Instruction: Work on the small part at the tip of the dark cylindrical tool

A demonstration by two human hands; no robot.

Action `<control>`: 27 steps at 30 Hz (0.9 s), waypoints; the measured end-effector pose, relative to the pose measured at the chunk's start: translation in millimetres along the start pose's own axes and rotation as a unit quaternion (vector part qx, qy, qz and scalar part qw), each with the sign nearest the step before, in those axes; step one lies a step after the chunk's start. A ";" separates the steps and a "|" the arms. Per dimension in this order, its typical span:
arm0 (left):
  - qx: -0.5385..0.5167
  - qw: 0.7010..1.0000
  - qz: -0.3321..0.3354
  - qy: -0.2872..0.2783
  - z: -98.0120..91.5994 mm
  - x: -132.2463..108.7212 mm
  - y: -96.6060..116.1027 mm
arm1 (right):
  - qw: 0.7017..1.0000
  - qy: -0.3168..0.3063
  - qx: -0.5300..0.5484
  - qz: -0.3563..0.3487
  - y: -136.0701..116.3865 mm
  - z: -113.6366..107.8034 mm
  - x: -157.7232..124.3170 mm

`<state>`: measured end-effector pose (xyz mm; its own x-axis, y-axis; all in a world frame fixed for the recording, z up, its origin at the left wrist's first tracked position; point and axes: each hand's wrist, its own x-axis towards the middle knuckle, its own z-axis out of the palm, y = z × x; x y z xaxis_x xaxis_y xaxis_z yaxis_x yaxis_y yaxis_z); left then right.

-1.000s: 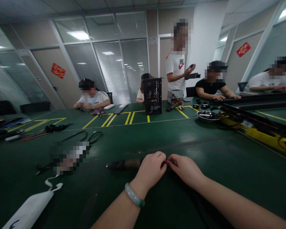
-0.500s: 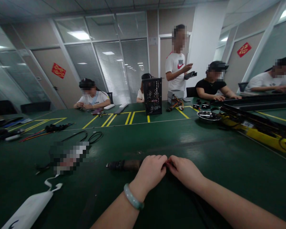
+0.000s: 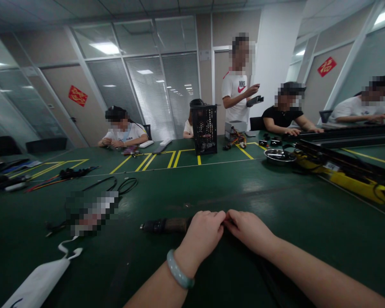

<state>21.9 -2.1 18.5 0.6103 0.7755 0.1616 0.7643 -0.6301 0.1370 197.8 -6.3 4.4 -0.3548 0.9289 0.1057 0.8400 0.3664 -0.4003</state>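
My left hand (image 3: 205, 231), a pale green bangle (image 3: 179, 270) at its wrist, and my right hand (image 3: 248, 231) meet fingertip to fingertip above the green table. Both are closed in a pinch, with a small reddish bit barely showing between them. What they hold is too hidden to name. A dark electric screwdriver (image 3: 167, 225) lies on the table with its tip to the left. Its rear end disappears behind my left hand; I cannot tell whether the fingers touch it. Below my right forearm a dark cable-like strip (image 3: 269, 278) runs toward me.
Left of my hands lie a blurred-out item (image 3: 94, 216), black cables (image 3: 128, 185) and a white pouch (image 3: 38, 280). A black computer case (image 3: 205, 129) stands opposite. At right are a metal bowl (image 3: 279, 156) and a yellow-and-black assembly (image 3: 356, 175). Several people are around the table.
My hands stay together in nearly the same place, with only slight finger movement. The reddish bit between them shows less now. The whole view has shifted slightly.
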 end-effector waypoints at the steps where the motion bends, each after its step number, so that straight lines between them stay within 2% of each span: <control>1: 0.002 1.000 -0.001 -0.001 -0.4 -0.3 0.8 | 1.000 -0.002 0.000 0.001 0.2 -0.3 -0.4; 10: 0.009 0.999 -0.033 0.005 0.6 -1.5 9.9 | 0.999 -0.009 0.037 -0.011 6.0 -5.3 -1.9; 19: 0.025 1.000 -0.014 0.001 -2.3 1.5 4.0 | 0.998 0.011 0.049 0.024 -3.2 -7.4 -4.8; 24: 0.026 1.000 -0.010 -0.001 -1.2 2.4 1.7 | 0.995 -0.013 0.094 0.042 -7.2 -13.0 -9.1; 27: 0.024 1.000 -0.018 -0.008 -1.9 1.9 2.5 | 0.991 -0.030 0.124 0.030 -5.3 -17.0 -13.2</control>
<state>24.6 -2.3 21.0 0.5850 0.7985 0.1421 0.7950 -0.5992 0.0946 205.0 -19.6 20.6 -0.3377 0.9410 0.0235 0.7363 0.2796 -0.6161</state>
